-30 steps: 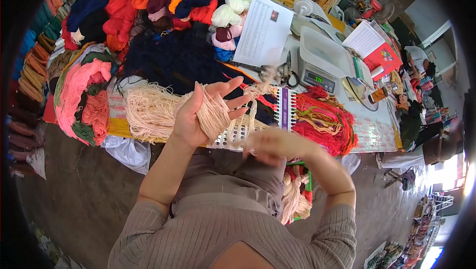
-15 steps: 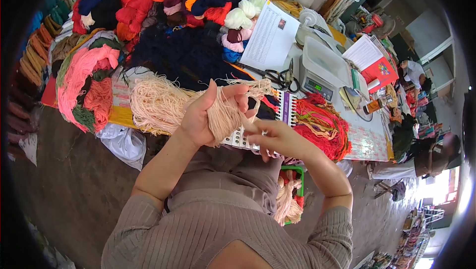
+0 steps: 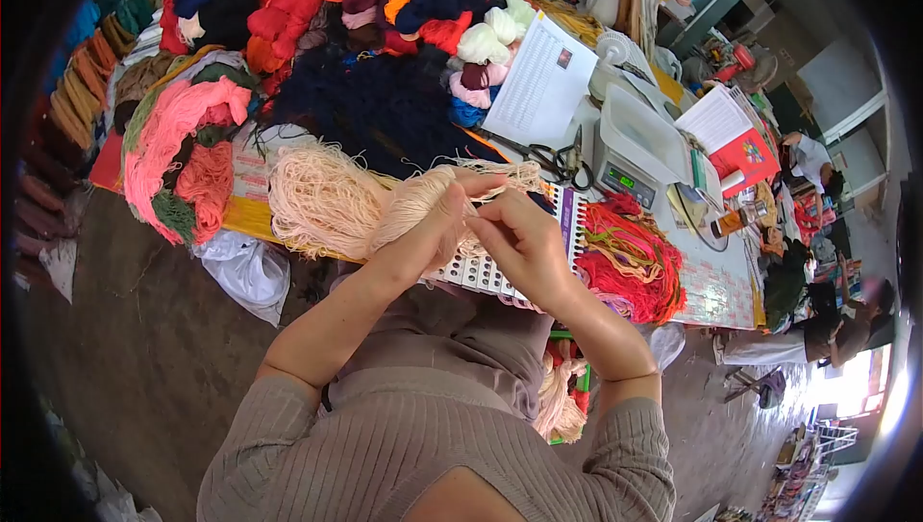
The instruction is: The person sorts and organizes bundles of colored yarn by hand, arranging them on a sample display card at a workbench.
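Pale peach yarn (image 3: 411,205) is wound around my left hand (image 3: 433,238), whose fingers close on it and point to the right. Close beside it, my right hand (image 3: 524,241) pinches strands of the same yarn between thumb and fingers. A loose heap of peach yarn (image 3: 319,200) lies on the table just left of both hands, and loose ends (image 3: 519,176) trail beyond the fingertips. Beneath my hands is a white strip with rows of holes (image 3: 471,274), partly covered by them. A red and orange yarn bundle (image 3: 630,262) rests right of my right hand.
Navy yarn (image 3: 361,104) and pink skeins (image 3: 183,128) cover the table's left and far side. Scissors (image 3: 567,164), a printed sheet (image 3: 540,80) and a digital scale (image 3: 630,181) stand at the right. Below is a green basket (image 3: 558,335) of yarn. Other people are in the background.
My left hand has turned so that its palm no longer faces up and the wound yarn shows on its outer side. My right hand has moved up, closer to the left fingertips.
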Demonstrator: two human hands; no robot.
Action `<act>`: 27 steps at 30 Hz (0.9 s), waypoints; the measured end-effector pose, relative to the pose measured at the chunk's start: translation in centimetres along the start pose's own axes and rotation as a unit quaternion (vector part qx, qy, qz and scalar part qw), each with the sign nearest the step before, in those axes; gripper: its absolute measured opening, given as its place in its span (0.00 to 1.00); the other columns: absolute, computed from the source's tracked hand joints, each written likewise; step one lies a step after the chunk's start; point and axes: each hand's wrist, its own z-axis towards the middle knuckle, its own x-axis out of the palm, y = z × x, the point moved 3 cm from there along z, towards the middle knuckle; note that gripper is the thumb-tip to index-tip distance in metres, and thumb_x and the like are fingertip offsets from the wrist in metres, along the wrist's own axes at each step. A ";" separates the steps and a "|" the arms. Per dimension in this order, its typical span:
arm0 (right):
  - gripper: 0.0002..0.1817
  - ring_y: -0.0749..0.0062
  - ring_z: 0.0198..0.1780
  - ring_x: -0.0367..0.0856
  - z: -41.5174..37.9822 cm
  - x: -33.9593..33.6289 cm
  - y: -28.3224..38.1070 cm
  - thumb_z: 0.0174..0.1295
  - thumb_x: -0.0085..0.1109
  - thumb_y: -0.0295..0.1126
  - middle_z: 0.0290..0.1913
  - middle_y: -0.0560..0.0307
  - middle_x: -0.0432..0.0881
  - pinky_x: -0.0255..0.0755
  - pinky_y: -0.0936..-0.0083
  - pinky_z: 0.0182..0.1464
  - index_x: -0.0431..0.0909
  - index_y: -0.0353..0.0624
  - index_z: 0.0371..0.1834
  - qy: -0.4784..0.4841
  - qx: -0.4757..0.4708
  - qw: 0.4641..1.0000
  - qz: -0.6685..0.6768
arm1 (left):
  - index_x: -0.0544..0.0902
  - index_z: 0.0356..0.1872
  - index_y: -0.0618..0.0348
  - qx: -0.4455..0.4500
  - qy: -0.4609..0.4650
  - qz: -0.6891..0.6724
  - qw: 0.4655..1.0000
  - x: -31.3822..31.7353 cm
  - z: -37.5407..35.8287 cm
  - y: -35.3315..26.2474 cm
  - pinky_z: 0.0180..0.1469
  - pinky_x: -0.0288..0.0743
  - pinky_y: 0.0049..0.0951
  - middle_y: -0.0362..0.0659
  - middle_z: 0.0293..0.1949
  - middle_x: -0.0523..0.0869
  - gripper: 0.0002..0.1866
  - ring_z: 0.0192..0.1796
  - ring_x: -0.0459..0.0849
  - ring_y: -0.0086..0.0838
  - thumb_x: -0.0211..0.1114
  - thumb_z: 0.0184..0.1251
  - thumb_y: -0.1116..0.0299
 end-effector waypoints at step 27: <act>0.09 0.82 0.27 0.75 -1.8 2.5 -3.3 0.67 0.52 0.36 0.28 0.62 0.77 0.67 0.84 0.30 0.71 0.41 0.39 0.044 0.279 0.868 0.409 | 0.66 0.60 0.63 -0.038 0.013 -0.159 0.986 0.1 0.6 -0.1 0.37 0.79 0.27 0.46 0.49 0.78 0.27 0.41 0.82 0.26 0.40 0.74 0.50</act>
